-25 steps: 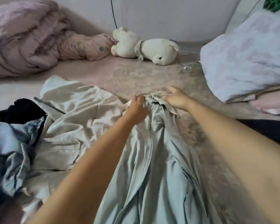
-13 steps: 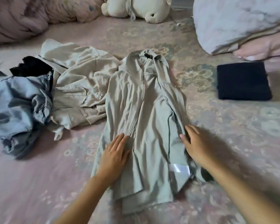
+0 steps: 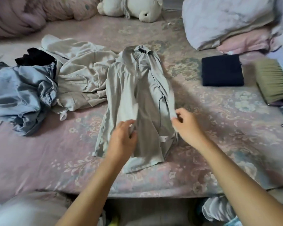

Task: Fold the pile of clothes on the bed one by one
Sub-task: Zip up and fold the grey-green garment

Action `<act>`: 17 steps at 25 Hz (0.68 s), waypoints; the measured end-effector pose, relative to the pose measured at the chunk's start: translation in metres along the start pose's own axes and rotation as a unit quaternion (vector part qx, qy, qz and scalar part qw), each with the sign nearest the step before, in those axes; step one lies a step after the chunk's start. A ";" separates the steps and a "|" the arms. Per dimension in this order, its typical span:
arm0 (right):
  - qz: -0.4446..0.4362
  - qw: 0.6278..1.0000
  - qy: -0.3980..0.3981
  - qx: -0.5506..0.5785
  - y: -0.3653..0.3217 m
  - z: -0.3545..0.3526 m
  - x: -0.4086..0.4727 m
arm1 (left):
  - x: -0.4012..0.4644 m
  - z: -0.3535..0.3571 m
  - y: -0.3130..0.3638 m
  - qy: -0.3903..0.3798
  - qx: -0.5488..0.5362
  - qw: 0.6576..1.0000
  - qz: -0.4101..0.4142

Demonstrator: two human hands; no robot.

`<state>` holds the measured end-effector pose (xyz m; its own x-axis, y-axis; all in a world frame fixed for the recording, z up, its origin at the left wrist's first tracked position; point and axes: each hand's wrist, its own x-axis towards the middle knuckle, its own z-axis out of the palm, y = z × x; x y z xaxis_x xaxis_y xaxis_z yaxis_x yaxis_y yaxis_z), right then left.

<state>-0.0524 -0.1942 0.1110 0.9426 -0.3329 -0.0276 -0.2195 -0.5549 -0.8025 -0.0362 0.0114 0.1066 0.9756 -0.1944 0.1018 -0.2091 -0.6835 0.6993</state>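
Grey shirt (image 3: 137, 98) lies lengthwise mid-bed, collar far, hem toward me, sides already turned in. Left hand (image 3: 123, 139) sits on the lower front, fingers curled around a bit of cloth near centre, as far as I can tell. Right hand (image 3: 185, 123) pinches the shirt's right edge.

Advice for this step: I'd keep the left hand as anchor, draw the right edge taut and square, smooth wrinkles, then bring hem up to collar.

Unfolded pile (image 3: 44, 82) waits at left; one folded dark garment (image 3: 222, 70) at right.

Labels: white tag (image 3: 163, 138) near hem, dark neck label (image 3: 141, 50); writing illegible on both.
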 end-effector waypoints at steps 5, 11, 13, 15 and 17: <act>0.019 0.973 -0.231 0.016 0.014 0.009 -0.027 | -0.032 0.005 -0.033 -0.195 -0.014 0.974 0.112; 0.056 0.956 -0.145 -0.250 0.070 0.018 -0.028 | -0.038 0.020 -0.106 -0.086 0.154 0.983 0.053; 0.024 0.974 -0.090 -0.204 0.068 0.031 -0.028 | -0.031 0.020 -0.102 -0.043 0.123 0.990 0.060; 0.067 0.986 -0.013 -0.150 0.064 0.015 -0.019 | -0.028 0.010 -0.097 -0.010 0.100 0.994 0.043; 0.114 0.979 0.094 -0.141 0.065 -0.024 -0.003 | -0.028 -0.007 -0.096 0.033 0.073 0.997 0.021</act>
<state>-0.0756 -0.2473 0.0732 0.8033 -0.5930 -0.0551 -0.5050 -0.6293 -0.5907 -0.0432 0.0871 0.0416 0.9670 -0.1820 0.1781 -0.2527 -0.7715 0.5839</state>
